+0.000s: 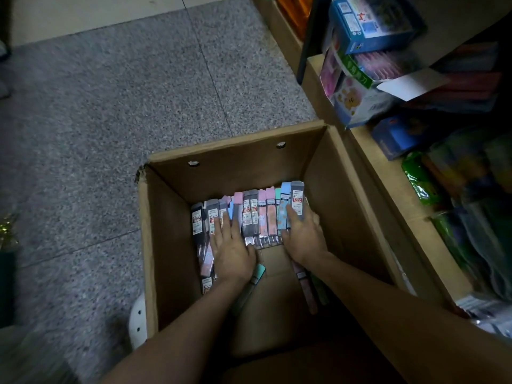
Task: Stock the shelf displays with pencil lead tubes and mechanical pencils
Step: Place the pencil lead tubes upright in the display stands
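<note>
left hand point(231, 245) flat on lead tubes point(250, 214) | right hand point(302, 234) gripping tubes | one cardboard box point(232, 153)

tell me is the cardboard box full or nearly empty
Nearly empty. The cardboard box holds only one row of lead tubes on its floor, with bare cardboard showing between the forearms.

A speckled grey floor point(110, 106) lay to the left, while a blue box point(371, 23) sat atop a pink-and-green box point(360, 70) at right.
</note>
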{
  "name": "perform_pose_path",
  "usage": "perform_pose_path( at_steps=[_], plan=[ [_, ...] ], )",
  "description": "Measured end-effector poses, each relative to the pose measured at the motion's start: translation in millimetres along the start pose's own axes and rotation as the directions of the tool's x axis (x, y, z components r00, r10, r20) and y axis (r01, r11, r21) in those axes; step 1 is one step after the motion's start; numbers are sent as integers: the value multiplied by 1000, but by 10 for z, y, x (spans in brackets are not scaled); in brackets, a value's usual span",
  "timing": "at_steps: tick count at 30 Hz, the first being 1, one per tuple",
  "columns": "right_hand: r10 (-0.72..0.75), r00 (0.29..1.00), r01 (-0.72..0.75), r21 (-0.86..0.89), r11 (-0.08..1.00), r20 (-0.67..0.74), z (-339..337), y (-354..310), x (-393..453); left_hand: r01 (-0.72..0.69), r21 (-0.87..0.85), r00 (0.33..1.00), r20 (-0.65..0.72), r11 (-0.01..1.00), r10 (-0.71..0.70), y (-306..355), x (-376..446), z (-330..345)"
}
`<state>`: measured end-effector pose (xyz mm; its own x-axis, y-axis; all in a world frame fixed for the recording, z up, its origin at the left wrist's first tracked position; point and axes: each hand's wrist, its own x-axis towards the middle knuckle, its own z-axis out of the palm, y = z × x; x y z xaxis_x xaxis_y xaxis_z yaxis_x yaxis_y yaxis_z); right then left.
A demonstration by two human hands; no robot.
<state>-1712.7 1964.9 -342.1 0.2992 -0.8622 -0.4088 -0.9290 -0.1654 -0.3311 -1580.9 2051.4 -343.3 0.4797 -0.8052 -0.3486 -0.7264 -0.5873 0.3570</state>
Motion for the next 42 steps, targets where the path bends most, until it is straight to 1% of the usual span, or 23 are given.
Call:
perform_pose_path(
  at_steps=[3,6,8,11,13,16,18,20,22,24,26,28,30,32,36,37,39,42],
  plan=[
    [7,998,-5,34,999,-58,6,-14,-53,-34,-78,999,-10,996,34,32,-109,17],
    [43,995,-36,87,996,-85,28,-31,-67,-47,-151,997,-59,987,38,29,-175,24],
    [29,992,-17,98,995,-125,26,-14,-45,-33,-201,994,-111,979,10,10,-157,-5],
    [-35,985,42,34,999,-167,7,10,46,22,-289,982,-173,957,-75,5,-13,-87],
    [-42,984,45,17,999,-175,-14,15,122,75,-298,978,-166,952,-129,15,132,-134],
    [-87,980,84,-19,996,-179,-28,23,187,85,-246,981,-149,966,-125,13,368,-170],
    [-105,979,108,8,994,-174,-19,8,207,112,-210,984,-112,971,-138,10,507,-177],
    [-48,984,67,109,992,-170,-15,-39,229,162,-168,979,-96,972,-179,16,597,-175],
    [38,983,-3,192,981,-179,-20,-94,250,176,-135,975,-111,975,-191,31,634,-165],
    [122,978,-72,273,959,-169,-38,-142,267,146,-119,977,-136,982,-162,32,650,-142],
    [226,966,-161,387,908,-128,-54,-178,298,121,-107,978,-158,987,-137,25,652,-127],
    [324,943,-255,452,855,-80,-49,-203,332,97,-114,978,-172,989,-115,35,645,-123],
    [354,932,-287,447,847,-72,-37,-212,353,66,-148,981,-170,987,-91,79,630,-131],
    [351,932,-274,462,844,-88,-27,-204,337,33,-181,986,-154,983,-61,127,605,-153],
    [365,926,-257,543,800,-99,-99,-165,187,-49,-145,993,-113,988,33,202,522,-242],
    [357,929,-240,569,787,-102,-136,-153,131,-66,-186,994,-103,980,48,223,486,-281],
    [320,942,-190,621,761,-103,-229,-136,7,-81,-330,996,-70,940,61,271,406,-385],
    [218,970,-81,694,715,-112,-438,-151,-199,-70,-528,996,13,847,90,382,287,-630]
  ],
)
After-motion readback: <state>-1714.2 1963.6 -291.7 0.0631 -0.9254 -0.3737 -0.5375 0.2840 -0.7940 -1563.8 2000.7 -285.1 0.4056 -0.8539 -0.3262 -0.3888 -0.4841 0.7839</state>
